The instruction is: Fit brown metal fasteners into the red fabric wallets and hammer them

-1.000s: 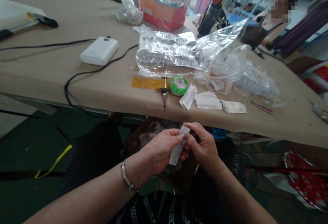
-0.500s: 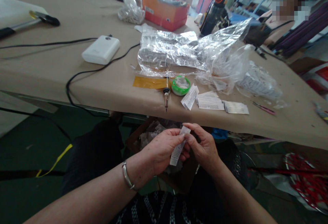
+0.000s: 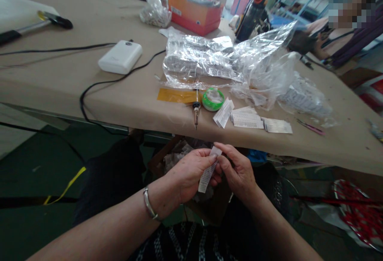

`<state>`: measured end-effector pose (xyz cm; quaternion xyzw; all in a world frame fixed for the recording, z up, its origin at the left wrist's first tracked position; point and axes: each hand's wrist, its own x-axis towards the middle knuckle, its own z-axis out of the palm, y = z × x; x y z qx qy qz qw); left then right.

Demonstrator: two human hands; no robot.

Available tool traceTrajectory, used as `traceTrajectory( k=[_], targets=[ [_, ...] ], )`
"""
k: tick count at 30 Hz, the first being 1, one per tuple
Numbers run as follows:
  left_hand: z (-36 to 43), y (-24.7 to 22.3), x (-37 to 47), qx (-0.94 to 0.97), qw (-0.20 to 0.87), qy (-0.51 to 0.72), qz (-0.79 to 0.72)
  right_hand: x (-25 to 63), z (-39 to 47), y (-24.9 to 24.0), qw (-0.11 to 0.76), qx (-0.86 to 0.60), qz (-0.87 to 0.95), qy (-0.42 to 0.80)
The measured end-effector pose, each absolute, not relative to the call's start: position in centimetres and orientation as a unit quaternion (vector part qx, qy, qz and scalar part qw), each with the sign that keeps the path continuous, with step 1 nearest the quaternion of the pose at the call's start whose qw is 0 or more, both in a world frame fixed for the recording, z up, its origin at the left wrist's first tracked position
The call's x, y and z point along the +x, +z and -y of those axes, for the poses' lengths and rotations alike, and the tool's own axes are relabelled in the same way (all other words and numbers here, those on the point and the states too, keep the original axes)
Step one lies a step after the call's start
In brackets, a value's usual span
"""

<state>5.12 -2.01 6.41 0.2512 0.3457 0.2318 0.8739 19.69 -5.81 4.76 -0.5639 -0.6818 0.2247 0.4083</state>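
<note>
Over my lap, just in front of the table edge, both hands meet on a narrow white printed label point(image 3: 206, 178). My left hand point(image 3: 190, 172) pinches it between thumb and fingers, with the strip hanging down across the palm. Thumb and fingertips of my right hand point(image 3: 238, 170) close on its upper end. Below the hands, a cardboard box point(image 3: 160, 158) holds crumpled whitish scraps. On the table, stacks of similar printed labels point(image 3: 247, 118) lie near the edge, beside a green round tin point(image 3: 213, 99) and a soldering iron point(image 3: 196, 111) whose tip points toward me.
Crumpled clear plastic bags point(image 3: 203, 59) cover the middle of the table. A white power bank point(image 3: 120, 57), a black cable point(image 3: 89, 89) and pink tweezers point(image 3: 311, 127) lie around them. Farther back stand an orange box point(image 3: 194, 12) and a dark bottle point(image 3: 249, 14). Another person sits at right.
The view has shifted slightly, so the table items appear a little farther right. Both hands keep the same hold on the label. The other person at the right has moved slightly.
</note>
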Motion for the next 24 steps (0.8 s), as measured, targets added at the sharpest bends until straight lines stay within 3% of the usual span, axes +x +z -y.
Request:
traceTrajectory(
  k=[16,24],
  targets=[
    [2.2,6.5,4.7,0.294,0.858,0.218,-0.360,19.3,4.8,5.3,0.465,-0.581,0.488,0.456],
    [2.3,6.1,4.5,0.296,0.861,0.217,-0.352,19.3,5.4,5.0,0.464,-0.581,0.559,0.368]
  ],
)
